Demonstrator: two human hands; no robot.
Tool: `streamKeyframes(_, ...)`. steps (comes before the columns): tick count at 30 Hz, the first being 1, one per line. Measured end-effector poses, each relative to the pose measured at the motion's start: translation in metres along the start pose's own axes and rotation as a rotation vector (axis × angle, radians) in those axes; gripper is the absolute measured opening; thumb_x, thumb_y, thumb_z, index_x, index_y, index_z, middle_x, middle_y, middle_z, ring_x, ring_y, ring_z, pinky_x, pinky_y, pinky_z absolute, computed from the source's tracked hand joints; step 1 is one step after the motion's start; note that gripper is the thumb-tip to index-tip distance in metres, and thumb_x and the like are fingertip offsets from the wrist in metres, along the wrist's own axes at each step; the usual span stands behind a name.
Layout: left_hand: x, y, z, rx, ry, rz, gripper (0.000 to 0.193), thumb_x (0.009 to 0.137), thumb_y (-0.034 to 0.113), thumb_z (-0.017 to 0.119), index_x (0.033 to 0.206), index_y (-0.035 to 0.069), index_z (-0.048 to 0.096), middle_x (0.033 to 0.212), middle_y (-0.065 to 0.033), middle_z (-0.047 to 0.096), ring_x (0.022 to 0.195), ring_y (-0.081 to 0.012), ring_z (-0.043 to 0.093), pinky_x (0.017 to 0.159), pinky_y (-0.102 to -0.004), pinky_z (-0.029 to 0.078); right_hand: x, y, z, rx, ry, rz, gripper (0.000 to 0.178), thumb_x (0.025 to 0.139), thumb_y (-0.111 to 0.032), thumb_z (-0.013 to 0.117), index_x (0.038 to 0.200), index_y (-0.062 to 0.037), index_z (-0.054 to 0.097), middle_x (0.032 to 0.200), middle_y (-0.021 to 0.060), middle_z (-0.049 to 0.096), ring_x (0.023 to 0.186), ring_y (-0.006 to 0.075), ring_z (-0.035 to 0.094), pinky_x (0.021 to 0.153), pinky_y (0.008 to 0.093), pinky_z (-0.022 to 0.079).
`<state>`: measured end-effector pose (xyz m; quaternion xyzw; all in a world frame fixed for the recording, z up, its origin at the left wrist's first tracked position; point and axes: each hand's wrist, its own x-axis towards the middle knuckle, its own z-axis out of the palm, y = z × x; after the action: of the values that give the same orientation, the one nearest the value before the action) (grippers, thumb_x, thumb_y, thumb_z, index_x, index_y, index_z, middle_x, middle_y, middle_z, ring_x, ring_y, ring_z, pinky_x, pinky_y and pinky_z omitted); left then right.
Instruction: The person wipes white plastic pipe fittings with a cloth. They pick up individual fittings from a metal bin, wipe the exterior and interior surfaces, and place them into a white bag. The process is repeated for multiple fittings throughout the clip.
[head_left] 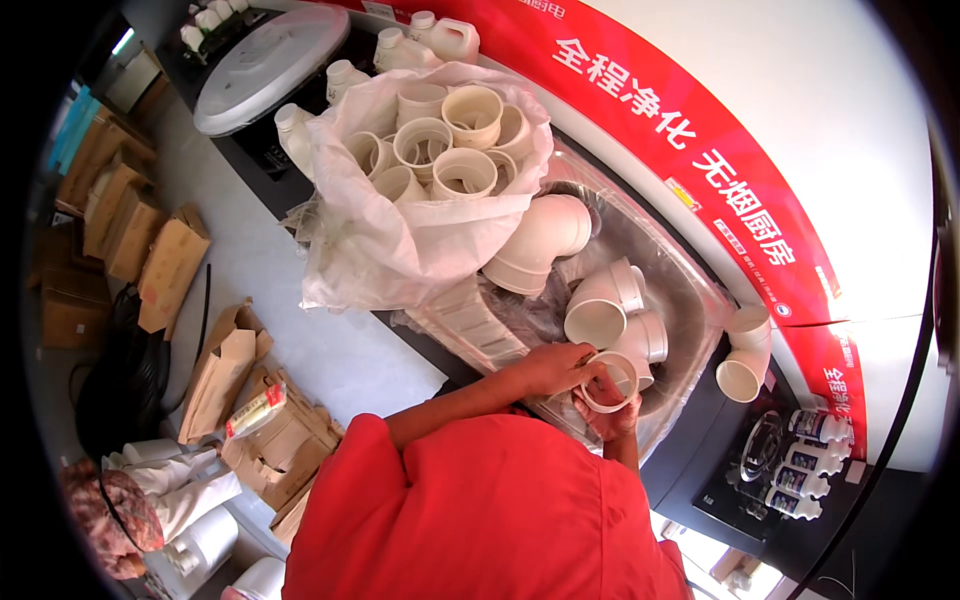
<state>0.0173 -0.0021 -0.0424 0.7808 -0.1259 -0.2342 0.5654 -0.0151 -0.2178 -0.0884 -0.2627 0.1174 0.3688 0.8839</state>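
Note:
A short white plastic pipe coupling (628, 372) is held in front of my chest, over the near edge of the sink, its round opening facing up. My left hand (558, 369) grips its left side with bent fingers. Around its lower right side curl the fingers of my right hand (612, 420). Just beyond lie white pipe elbows in a plastic-covered steel sink (690, 325): a large elbow (545, 240), a middle elbow (603, 303) and another elbow (645, 340) partly behind the coupling. A white sack (385, 245) of several similar fittings stands at the sink's left.
One more elbow (745, 355) stands on the dark counter at right, near several bottles (805, 460). White jugs (395, 50) line the back left, beside a pale oval lid (275, 70). Cardboard boxes (170, 265) lie on the floor at left. A red banner (640, 95) runs along the wall.

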Motion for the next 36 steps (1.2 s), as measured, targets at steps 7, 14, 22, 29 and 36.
streamKeyframes(7,0.003,0.004,0.001,0.290,0.263,0.235,0.028,0.087,0.029,0.052,0.106,0.010,0.062,0.088,-0.0145,0.057,0.083,-0.0343,0.058,0.073,-0.0442,0.046,-0.002,-0.001,0.000,-0.020,0.016,0.013,0.093,0.064,-0.059,0.070,0.134,-0.0064,0.039,0.131,0.0169,0.045,0.116,0.0353,0.050,0.092,0.0454,0.046)
streamKeyframes(14,0.011,-0.005,-0.002,0.202,0.402,0.355,0.026,0.088,0.023,0.051,0.104,0.007,0.063,0.088,-0.0163,0.058,0.081,-0.0333,0.057,0.072,-0.0433,0.046,-0.004,0.001,-0.002,0.079,0.036,-0.035,0.096,0.070,-0.068,0.060,0.135,-0.0028,0.035,0.120,0.0165,0.053,0.108,0.0327,0.055,0.091,0.0446,0.046)
streamKeyframes(22,-0.010,0.015,-0.055,0.023,0.547,0.205,0.026,0.092,0.022,0.049,0.100,0.001,0.061,0.078,-0.0184,0.059,0.071,-0.0298,0.059,0.064,-0.0382,0.045,-0.002,0.002,-0.012,0.089,-0.094,-0.003,0.083,0.074,-0.064,0.059,0.132,-0.0071,0.041,0.119,0.0166,0.054,0.102,0.0302,0.058,0.093,0.0442,0.044)
streamKeyframes(29,-0.050,0.049,-0.137,-0.408,0.751,0.089,0.027,0.094,0.024,0.053,0.103,0.001,0.062,0.079,0.0075,0.055,0.070,-0.0014,0.046,0.058,-0.0209,0.039,-0.001,0.001,-0.016,0.137,-0.136,0.009,0.078,0.077,-0.060,0.059,0.131,-0.0065,0.042,0.120,0.0162,0.054,0.102,0.0294,0.058,0.093,0.0452,0.044)
streamKeyframes(36,-0.067,0.050,-0.264,-0.042,1.114,0.253,0.021,0.093,0.021,0.053,0.100,0.003,0.060,0.079,0.0055,0.054,0.067,-0.0016,0.043,0.057,-0.0180,0.037,0.001,-0.001,-0.012,0.178,-0.153,0.026,0.075,0.080,-0.057,0.058,0.131,-0.0054,0.042,0.121,0.0163,0.054,0.102,0.0299,0.058,0.093,0.0457,0.045)
